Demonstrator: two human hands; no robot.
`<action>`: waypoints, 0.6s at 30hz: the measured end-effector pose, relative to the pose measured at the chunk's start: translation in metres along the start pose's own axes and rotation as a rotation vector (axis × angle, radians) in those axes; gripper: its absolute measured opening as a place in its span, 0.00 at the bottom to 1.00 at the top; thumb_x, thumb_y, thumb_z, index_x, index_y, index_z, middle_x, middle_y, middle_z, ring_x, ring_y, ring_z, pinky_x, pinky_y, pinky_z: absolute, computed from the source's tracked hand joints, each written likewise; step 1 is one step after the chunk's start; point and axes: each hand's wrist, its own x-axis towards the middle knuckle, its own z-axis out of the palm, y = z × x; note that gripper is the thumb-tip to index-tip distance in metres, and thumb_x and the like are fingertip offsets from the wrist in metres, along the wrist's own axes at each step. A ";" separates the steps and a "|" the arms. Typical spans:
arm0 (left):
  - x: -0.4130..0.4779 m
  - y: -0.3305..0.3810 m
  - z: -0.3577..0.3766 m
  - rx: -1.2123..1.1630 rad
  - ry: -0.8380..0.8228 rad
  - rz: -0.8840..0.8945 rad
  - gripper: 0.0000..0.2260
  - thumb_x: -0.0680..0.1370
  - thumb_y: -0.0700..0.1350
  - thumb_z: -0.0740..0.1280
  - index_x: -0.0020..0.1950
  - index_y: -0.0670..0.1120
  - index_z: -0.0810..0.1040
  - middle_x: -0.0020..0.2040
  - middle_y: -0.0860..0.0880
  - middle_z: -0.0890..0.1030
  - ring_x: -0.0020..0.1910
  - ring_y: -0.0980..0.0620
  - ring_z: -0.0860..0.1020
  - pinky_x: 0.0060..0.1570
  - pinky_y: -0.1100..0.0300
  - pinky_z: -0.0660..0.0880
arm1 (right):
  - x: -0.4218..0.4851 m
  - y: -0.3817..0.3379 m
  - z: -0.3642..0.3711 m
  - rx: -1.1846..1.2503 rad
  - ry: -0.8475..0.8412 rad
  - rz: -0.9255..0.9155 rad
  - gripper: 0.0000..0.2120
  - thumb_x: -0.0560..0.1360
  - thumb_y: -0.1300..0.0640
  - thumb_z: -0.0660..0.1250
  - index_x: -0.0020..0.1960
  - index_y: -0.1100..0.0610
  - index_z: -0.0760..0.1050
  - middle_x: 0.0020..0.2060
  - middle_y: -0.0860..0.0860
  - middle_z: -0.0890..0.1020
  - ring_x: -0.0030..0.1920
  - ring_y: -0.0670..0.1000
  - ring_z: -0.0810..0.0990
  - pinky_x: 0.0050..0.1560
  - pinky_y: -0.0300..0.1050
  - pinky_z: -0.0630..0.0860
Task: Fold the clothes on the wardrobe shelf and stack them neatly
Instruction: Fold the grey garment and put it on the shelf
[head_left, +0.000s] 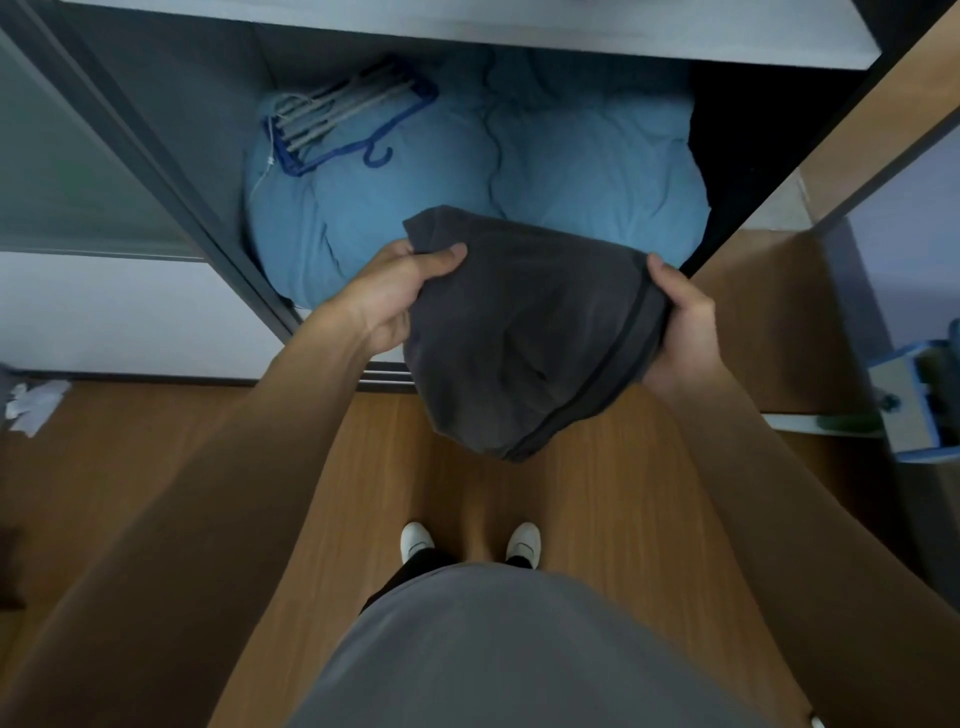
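1. The left hand (395, 296) grips the left upper corner of the dark grey garment (524, 332). Its thumb (441, 257) lies pressed across the top of the cloth, and the other fingers are hidden beneath it.
2. The right hand (680, 317) holds the garment's right edge. Its thumb (657, 267) rests on top of the fabric, and the remaining fingers are tucked under, out of sight.
3. The garment hangs bunched between the two hands and sags in a rounded fold toward the person. A darker band runs along its right side, down to the lowest point.
4. The garment is held in the air in front of the open wardrobe compartment (182, 104). Its far corner overlaps the front of the blue bedding (545, 166); I cannot tell whether the two touch.
5. The blue bedding fills the compartment floor. A bundle of hangers (337, 119), blue and pale grey, lies on its back left part.
6. A pale shelf board (467, 31) spans the top of the compartment.
7. Both forearms are bare and reach forward from the lower corners.
8. Below the garment is a wooden floor (597, 493), with two white shoes (418, 540) side by side on it and a grey shirt (493, 649) nearest the camera.
9. Something crumpled and white (36, 402) lies on the floor far left, and a blurred blue object (924, 400) stands at the right edge.
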 end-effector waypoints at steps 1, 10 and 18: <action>0.001 0.000 0.003 -0.026 0.011 -0.007 0.10 0.80 0.39 0.68 0.60 0.38 0.79 0.55 0.41 0.85 0.53 0.47 0.85 0.47 0.58 0.82 | -0.002 0.005 -0.002 -0.040 0.002 -0.006 0.19 0.77 0.50 0.69 0.64 0.59 0.77 0.57 0.54 0.85 0.57 0.53 0.84 0.47 0.45 0.83; 0.006 0.004 -0.012 -0.034 0.080 -0.147 0.19 0.79 0.54 0.68 0.64 0.42 0.79 0.55 0.46 0.86 0.53 0.50 0.84 0.48 0.59 0.81 | 0.001 0.016 0.009 -0.217 -0.018 -0.023 0.13 0.79 0.61 0.67 0.63 0.61 0.77 0.56 0.56 0.85 0.57 0.56 0.84 0.56 0.50 0.81; 0.001 0.007 -0.018 0.133 -0.127 -0.146 0.08 0.79 0.39 0.66 0.56 0.39 0.82 0.51 0.43 0.86 0.49 0.48 0.84 0.49 0.60 0.82 | 0.007 -0.016 0.023 -0.160 0.163 0.248 0.10 0.81 0.58 0.63 0.53 0.63 0.81 0.43 0.57 0.87 0.39 0.54 0.87 0.35 0.47 0.83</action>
